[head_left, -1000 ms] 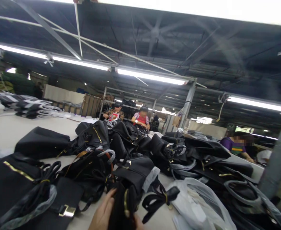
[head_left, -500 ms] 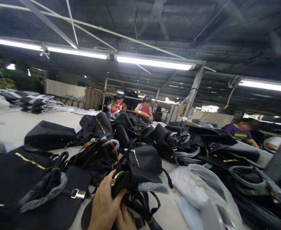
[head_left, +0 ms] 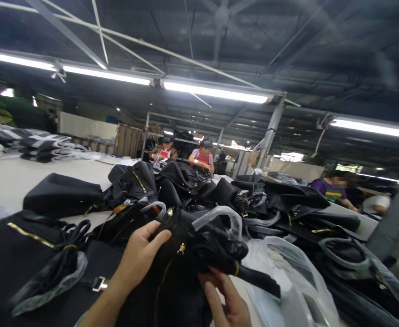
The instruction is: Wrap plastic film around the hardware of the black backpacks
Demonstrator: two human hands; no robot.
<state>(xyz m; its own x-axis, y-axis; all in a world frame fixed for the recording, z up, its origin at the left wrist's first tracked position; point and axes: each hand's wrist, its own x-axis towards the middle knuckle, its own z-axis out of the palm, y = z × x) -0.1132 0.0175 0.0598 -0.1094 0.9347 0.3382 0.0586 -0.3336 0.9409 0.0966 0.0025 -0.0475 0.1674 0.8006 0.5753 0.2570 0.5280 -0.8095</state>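
Observation:
A black bag (head_left: 172,281) with a gold zipper and a small gold emblem stands tilted between my hands. My left hand (head_left: 138,255) is closed on its upper left edge, thumb on the near face. At its lower right side, my right hand (head_left: 228,302) has its curled fingers against the bag, their tips partly hidden by it. A plastic-wrapped handle (head_left: 224,217) arches over the bag's top, above a bundle of dark straps (head_left: 216,245). Left of my left arm lies another black bag (head_left: 12,254) with a gold zipper and wrapped handle.
More black bags (head_left: 175,181) lie heaped across the white table (head_left: 49,169). Clear plastic packaging (head_left: 288,268) sits at the right. Folded striped material (head_left: 42,143) is stacked far left. Two people work across the table; another person (head_left: 333,188) bends down at the right.
The bag between my hands has come up and turned, so its emblem and wrapped handle now show. My right hand has moved right, apart from my left hand.

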